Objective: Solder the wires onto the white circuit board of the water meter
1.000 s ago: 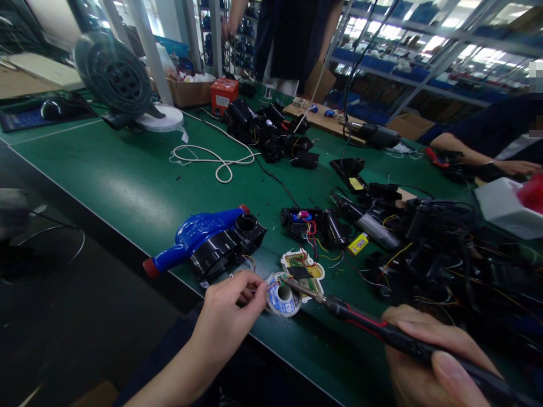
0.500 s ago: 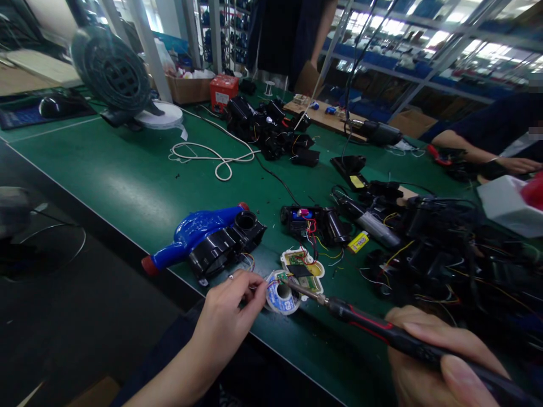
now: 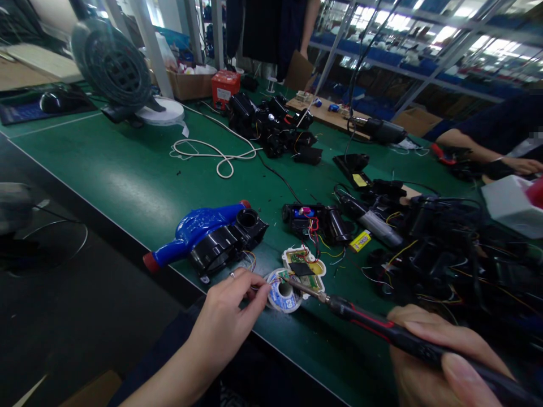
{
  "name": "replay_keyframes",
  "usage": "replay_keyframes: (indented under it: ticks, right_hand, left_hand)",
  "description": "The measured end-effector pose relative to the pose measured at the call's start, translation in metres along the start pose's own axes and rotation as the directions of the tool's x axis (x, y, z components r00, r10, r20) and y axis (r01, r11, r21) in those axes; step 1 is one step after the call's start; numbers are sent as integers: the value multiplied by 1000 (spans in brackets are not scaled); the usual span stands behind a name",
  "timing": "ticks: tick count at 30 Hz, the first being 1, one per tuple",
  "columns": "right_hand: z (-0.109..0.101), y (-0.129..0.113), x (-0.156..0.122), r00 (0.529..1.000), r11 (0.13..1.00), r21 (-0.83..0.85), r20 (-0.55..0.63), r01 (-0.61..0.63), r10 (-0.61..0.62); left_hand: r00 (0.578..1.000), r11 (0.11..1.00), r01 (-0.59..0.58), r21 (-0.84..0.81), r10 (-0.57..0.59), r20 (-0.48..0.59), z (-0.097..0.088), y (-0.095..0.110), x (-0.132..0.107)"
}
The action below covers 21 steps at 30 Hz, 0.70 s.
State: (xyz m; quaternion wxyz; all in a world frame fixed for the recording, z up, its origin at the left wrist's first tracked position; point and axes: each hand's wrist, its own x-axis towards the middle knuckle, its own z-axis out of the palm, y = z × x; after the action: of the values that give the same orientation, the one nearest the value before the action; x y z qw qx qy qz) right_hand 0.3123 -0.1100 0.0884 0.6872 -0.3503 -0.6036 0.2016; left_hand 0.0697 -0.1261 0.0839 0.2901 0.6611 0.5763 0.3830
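Note:
My right hand [image 3: 445, 353] grips a black and red soldering iron [image 3: 373, 325]. The iron's tip reaches a small green circuit board [image 3: 285, 275] with thin wires, lying over a solder spool [image 3: 280, 302] with a blue label. Thumb and fingers of my left hand [image 3: 237, 299] are pinched on the thin wires at the spool's left edge. Right behind the spool lies a white-edged casing [image 3: 320, 268] with a circuit board inside, wired in red to an opened black housing [image 3: 303, 226]. A blue and black blower-like part [image 3: 203, 234] rests to the left of them.
Black parts with loose wires [image 3: 428, 249] crowd the right side, near a yellow battery-like block [image 3: 360, 241]. A white cord [image 3: 212, 151] lies farther back. A grey blower [image 3: 112, 68] stands at back left. A co-worker's arm [image 3: 470, 144] rests at far right.
The view has shifted slightly. Both hands keep nearly the same place, with the iron's tip still at the small board on the spool.

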Motion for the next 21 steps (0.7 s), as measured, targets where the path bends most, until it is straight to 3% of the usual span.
replay_keyframes:
  ticks: [14,21]
  right_hand:
    - [-3,0,-1,1000,1000,-3,5,13,-13]
    - [-3,1,0,1000,1000,10,11,17,-17]
  left_hand:
    - [990,979,116,-166,-128,-62,14,-7,-7]
    - [991,985,109,-131,-117,-61,19,-12,-13]
